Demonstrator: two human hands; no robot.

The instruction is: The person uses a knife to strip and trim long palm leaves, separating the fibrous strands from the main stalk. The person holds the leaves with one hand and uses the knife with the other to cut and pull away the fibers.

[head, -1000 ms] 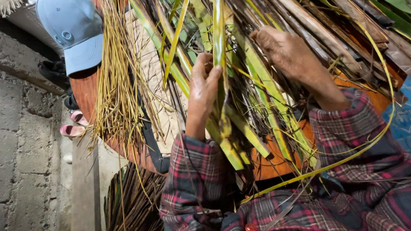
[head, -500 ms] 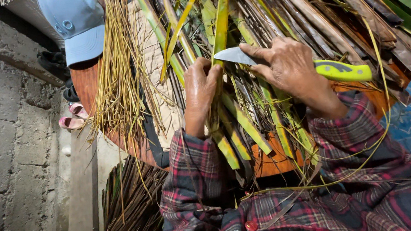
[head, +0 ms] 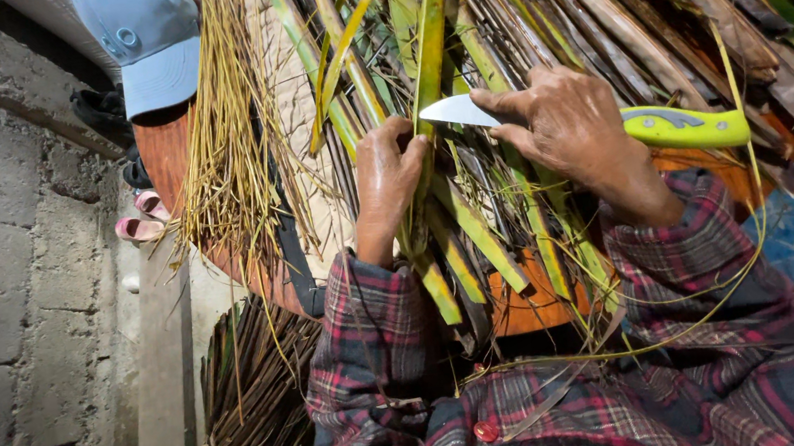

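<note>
Palm fronds [head: 534,35] cover most of the view, a heap of long green and brown strips running from the top edge down onto an orange-brown board [head: 531,307] at centre. I see a grey block wall [head: 6,290] along the left edge. A bundle of dark thin ribs [head: 249,402] lies at the bottom left, beside the board's lower left edge. A sheaf of yellow ribs [head: 220,143] hangs over the board's upper left part, below a blue cap [head: 147,43] at the top. Pink sandals [head: 139,219] sit between wall and board.

My left hand [head: 388,180] is closed around one green leaf strip [head: 427,84], pinching it just below the blade. My right hand [head: 567,129] is clasped around a knife [head: 591,117]; its yellow-green handle sticks out to the right of the fist. The pale blade points left from the fingers and touches the strip directly above the left thumb.
</note>
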